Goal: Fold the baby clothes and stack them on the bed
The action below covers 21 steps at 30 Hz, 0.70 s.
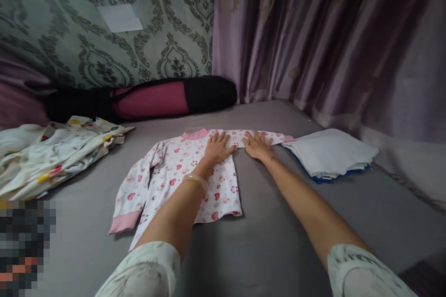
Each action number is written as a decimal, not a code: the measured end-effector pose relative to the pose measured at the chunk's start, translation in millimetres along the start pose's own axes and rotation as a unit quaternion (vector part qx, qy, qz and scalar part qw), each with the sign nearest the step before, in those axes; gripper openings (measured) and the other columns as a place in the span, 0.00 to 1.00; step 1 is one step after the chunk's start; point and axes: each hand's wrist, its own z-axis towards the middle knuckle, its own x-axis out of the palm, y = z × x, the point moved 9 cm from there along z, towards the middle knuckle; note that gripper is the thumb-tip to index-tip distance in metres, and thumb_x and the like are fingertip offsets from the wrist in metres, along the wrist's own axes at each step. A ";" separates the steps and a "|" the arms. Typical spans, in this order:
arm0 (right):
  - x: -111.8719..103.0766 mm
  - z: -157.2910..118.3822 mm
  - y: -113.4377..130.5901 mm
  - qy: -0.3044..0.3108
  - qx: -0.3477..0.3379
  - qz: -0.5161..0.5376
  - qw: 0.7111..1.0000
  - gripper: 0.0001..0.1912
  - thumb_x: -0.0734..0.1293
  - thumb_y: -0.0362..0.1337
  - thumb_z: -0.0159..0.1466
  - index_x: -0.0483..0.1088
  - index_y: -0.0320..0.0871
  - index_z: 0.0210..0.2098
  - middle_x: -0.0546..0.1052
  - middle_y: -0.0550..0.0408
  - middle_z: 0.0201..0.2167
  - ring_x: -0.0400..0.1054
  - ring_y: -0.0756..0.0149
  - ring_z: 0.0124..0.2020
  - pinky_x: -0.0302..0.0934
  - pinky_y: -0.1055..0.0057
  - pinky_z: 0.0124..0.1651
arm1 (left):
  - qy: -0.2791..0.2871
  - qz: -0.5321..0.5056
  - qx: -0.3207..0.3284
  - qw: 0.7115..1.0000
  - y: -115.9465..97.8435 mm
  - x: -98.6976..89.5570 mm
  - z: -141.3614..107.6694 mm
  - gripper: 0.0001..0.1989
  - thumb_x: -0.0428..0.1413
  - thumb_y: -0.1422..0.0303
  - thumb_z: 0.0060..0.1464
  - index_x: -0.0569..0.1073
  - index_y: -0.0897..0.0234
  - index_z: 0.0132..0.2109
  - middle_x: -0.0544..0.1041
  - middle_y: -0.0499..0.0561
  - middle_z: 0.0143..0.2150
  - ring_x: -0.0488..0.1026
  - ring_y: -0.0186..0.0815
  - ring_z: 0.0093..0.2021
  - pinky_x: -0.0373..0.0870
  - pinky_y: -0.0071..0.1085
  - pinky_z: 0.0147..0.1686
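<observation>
A small white long-sleeved shirt [179, 167] with pink hearts, a pink collar and pink cuffs lies spread on the grey bed surface [258, 232]. My left hand [218, 147] rests flat on its upper right part, just beside the collar, fingers spread. Over the sleeve that stretches to the right, my right hand [258, 145] lies with its fingers apart. The other sleeve angles down to the left. My left forearm hides part of the shirt's lower middle.
To the right sits a stack of white folded cloths [334, 151] with blue beneath. Crumpled patterned clothes [62, 153] lie at the left. A black and pink long bag [149, 100] runs along the wall; purple curtains [278, 32] hang at the right.
</observation>
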 end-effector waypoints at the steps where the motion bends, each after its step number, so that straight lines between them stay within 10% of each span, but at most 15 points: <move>1: -3.4 -0.5 -12.1 -0.005 0.035 -0.003 0.999 0.33 0.45 0.55 0.69 0.50 0.50 0.69 0.47 0.46 0.71 0.35 0.39 0.69 0.30 0.34 0.63 | 0.000 0.000 0.000 1.000 0.4 0.5 0.1 0.37 0.36 0.43 0.60 0.55 0.58 0.68 0.51 0.50 0.72 0.45 0.51 0.70 0.45 0.47 0.66; 14: -7.1 -1.8 -38.5 -0.026 0.120 -0.001 0.992 0.35 0.45 0.55 0.68 0.49 0.46 0.69 0.45 0.39 0.70 0.33 0.36 0.69 0.28 0.31 0.61 | 0.051 -0.054 0.008 0.997 0.8 -4.4 -6.4 0.37 0.41 0.48 0.61 0.51 0.68 0.68 0.47 0.62 0.72 0.44 0.48 0.71 0.43 0.44 0.66; 21: -31.4 -6.1 -29.5 -0.082 0.074 -0.050 0.993 0.21 0.61 0.47 0.68 0.66 0.45 0.57 0.66 0.43 0.59 0.64 0.53 0.56 0.62 0.51 0.55 | 0.096 -0.042 0.081 0.991 18.6 -36.2 -77.8 0.27 0.51 0.59 0.58 0.61 0.68 0.61 0.66 0.62 0.61 0.66 0.42 0.59 0.64 0.32 0.54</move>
